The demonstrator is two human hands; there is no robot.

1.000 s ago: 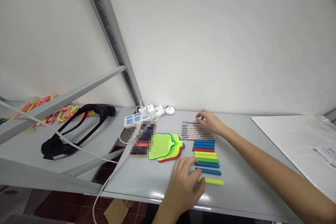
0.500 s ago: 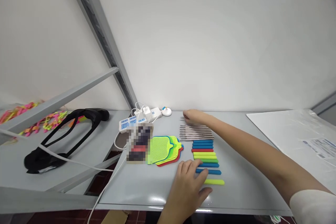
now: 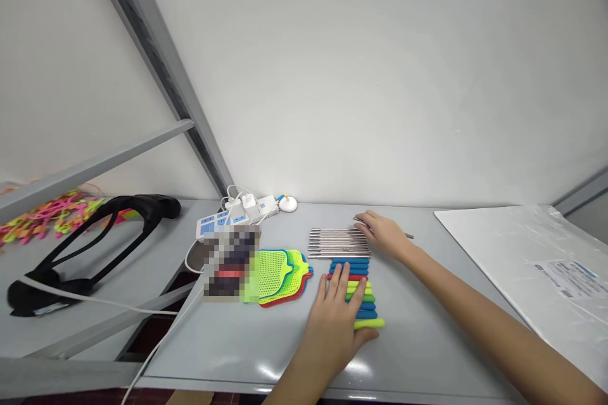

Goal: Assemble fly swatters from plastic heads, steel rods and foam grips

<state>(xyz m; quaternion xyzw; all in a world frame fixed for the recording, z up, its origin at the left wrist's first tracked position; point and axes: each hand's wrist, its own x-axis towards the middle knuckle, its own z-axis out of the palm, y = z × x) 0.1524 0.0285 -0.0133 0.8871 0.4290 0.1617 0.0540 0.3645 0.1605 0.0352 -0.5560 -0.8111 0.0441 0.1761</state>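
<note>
One metal rod (image 3: pixel 409 236) is pinched in your right hand (image 3: pixel 365 221), just beside the row of metal rods (image 3: pixel 338 243) near the worktop's (image 3: pixel 427 342) back edge. Your left hand (image 3: pixel 335 316) is spread wide over the coloured tubes (image 3: pixel 349 271), which lie in front of that row; it hides many of their left ends, and its thumb is at the lime tube (image 3: pixel 375 323) nearest the front edge. To the left you have the overlapping mesh paddles (image 3: pixel 272 275), partly covered by a blurred patch. Behind them, toward the back left corner, sit the power strip (image 3: pixel 221 223) with its white plugs (image 3: pixel 249 204) and a round white device (image 3: pixel 287 204). A white cable (image 3: pixel 156 347) runs across the front left corner, and the grey metal post (image 3: pixel 175 82) rises behind the left side. Beyond it, the black frame (image 3: pixel 126 247) and colourful strands (image 3: pixel 61 215) lie on a neighbouring shelf (image 3: pixel 71 329). A plastic-wrapped white board (image 3: pixel 522 259) covers the right side, beyond your right forearm.
</note>
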